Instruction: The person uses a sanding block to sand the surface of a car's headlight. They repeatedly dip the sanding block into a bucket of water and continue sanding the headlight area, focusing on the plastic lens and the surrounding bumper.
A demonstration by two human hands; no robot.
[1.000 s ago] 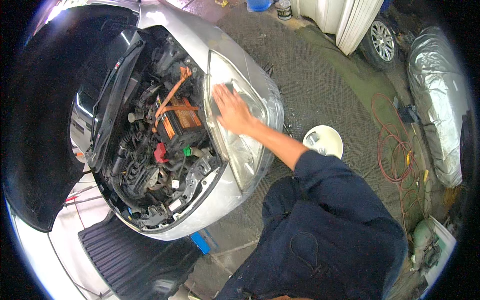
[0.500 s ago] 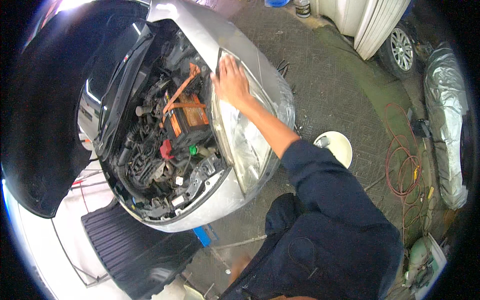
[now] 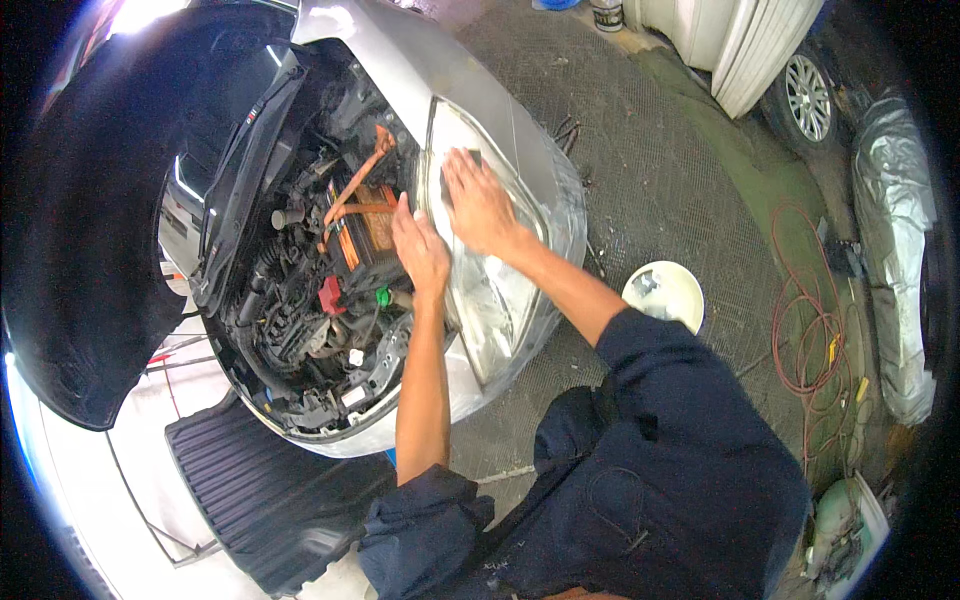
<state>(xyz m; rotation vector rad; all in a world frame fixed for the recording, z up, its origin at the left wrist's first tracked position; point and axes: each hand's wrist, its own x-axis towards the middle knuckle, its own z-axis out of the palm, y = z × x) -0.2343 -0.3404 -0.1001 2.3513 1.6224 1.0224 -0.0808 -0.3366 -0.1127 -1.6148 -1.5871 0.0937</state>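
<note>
- the right hand (image 3: 485,210) is lying flat, fingers unclenched, over a thin dark pad (image 3: 474,157) on the clear, elongated plastic headlight (image 3: 490,300).
- the left hand (image 3: 421,250) is extending released, straightened fingers beside the headlight's inner edge; contact is hard to tell.
- the headlight is sitting in the silver metal car's (image 3: 375,45) front corner.

the left hand (image 3: 420,250) has come up beside the headlight (image 3: 488,295).

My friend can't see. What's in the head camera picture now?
A person's right hand lies over a dark pad on the headlight of a silver car, with the left hand nearby. The hood is up, showing a battery; a white tub is on the floor.
</note>
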